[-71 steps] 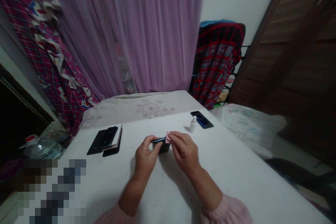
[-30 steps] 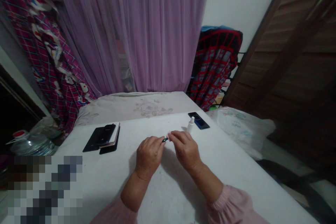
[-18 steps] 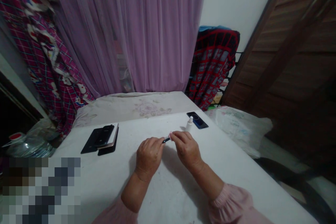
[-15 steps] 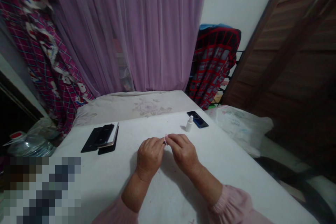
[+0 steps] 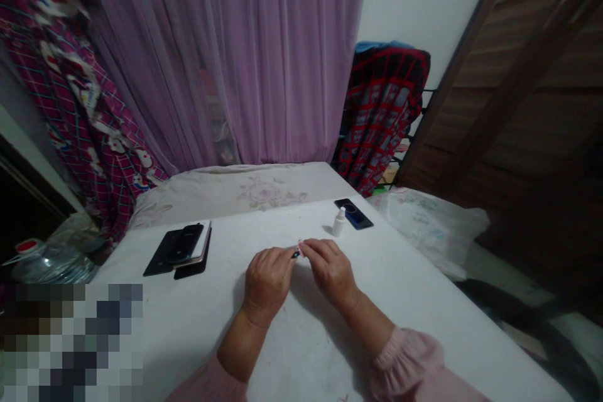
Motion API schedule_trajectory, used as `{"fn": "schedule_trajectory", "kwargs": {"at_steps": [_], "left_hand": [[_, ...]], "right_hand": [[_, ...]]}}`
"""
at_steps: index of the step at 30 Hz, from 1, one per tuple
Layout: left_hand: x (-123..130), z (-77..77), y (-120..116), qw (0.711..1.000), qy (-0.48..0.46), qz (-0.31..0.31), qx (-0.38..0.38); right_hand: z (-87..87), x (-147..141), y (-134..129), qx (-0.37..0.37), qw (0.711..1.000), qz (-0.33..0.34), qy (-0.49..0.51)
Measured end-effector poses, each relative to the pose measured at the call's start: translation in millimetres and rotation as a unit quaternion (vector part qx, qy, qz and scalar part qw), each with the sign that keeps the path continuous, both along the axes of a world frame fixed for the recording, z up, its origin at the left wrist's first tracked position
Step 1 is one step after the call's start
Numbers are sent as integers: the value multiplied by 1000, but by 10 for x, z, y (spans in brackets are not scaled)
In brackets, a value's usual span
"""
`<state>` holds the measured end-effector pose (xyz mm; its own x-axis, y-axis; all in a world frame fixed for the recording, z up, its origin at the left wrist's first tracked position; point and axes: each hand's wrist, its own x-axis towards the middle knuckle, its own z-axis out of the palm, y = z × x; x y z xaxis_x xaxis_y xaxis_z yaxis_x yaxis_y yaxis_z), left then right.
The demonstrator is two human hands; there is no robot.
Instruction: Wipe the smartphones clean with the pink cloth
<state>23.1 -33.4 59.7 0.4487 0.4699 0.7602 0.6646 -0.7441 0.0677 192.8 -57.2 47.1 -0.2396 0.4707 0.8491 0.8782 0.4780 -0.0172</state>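
My left hand (image 5: 267, 277) pinches a small dark stick-like item (image 5: 295, 254) between thumb and fingertips. Its tip meets a small pink piece (image 5: 300, 247) held at the fingertips of my right hand (image 5: 330, 270). The hands are close together, with most of the dark item hidden by my fingers. Both forearms come in from the bottom edge in pink sleeves. Beyond my right hand stand a small white dropper bottle (image 5: 338, 223) and a dark phone (image 5: 353, 213).
A stack of black phones and cases (image 5: 178, 252) lies left on the white surface (image 5: 198, 326). Behind are a pale cushion (image 5: 226, 198), a purple curtain (image 5: 235, 75) and a plastic bag (image 5: 428, 226). A water jug (image 5: 51, 267) sits low left.
The black flat object under my hands in the oldest frame no longer shows there. My hands have come closer, covering more of the dark item, and the view has drifted slightly.
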Motion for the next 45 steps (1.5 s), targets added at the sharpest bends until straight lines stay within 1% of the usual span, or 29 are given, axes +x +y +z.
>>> {"fn": "schedule_trajectory", "kwargs": {"at_steps": [2, 4, 6, 8, 9, 11, 13, 15, 17, 19, 23, 25, 28, 32, 37, 40, 42, 45], "left_hand": [[-22, -7, 14, 1000, 1, 1, -1], [-59, -10, 46, 1000, -17, 3, -7], [-109, -8, 103, 998, -64, 5, -27], [-164, -3, 184, 989, -132, 17, -70], [-191, -1, 233, 980, -169, 31, -100], [-246, 1, 340, 953, -238, 74, -173], [-304, 3, 450, 911, -299, 139, -246], [-373, 8, 548, 875, -325, 189, -304], [-460, 12, 625, 861, -315, 212, -337], [-566, 8, 675, 859, -285, 229, -358], [-782, -40, 674, 859, -174, 301, -377], [-846, -76, 626, 860, -114, 313, -387], [-844, -121, 520, 857, -74, 299, -414], [-718, -142, 348, 852, -52, 263, -450], [-549, -140, 147, 855, 2, 214, -473], [-481, -146, 100, 858, 26, 209, -468], [-455, -174, 110, 875, 34, 194, -442], [-453, -277, 182, 927, 66, 124, -346]], "right_hand": [[-84, 126, 52, -11, 999, -33, 0], [-189, 251, 85, -29, 998, -61, 13], [-290, 331, 90, -38, 995, -76, 49], [-372, 361, 81, -35, 991, -87, 98], [-404, 363, 76, -34, 988, -90, 119], [-458, 360, 72, -38, 985, -89, 141], [-507, 361, 77, -51, 983, -86, 151], [-552, 371, 84, -65, 981, -85, 160], [-591, 384, 90, -75, 979, -84, 171], [-619, 388, 93, -81, 977, -80, 179], [-646, 359, 98, -93, 977, -61, 184], [-653, 337, 102, -98, 977, -57, 182], [-663, 315, 106, -102, 977, -58, 179], [-689, 318, 102, -111, 977, -60, 173], [-743, 338, 106, -118, 973, -74, 187], [-763, 351, 112, -129, 965, -91, 209], [-767, 364, 116, -134, 960, -97, 225], [-762, 389, 125, -137, 954, -103, 246]]}}
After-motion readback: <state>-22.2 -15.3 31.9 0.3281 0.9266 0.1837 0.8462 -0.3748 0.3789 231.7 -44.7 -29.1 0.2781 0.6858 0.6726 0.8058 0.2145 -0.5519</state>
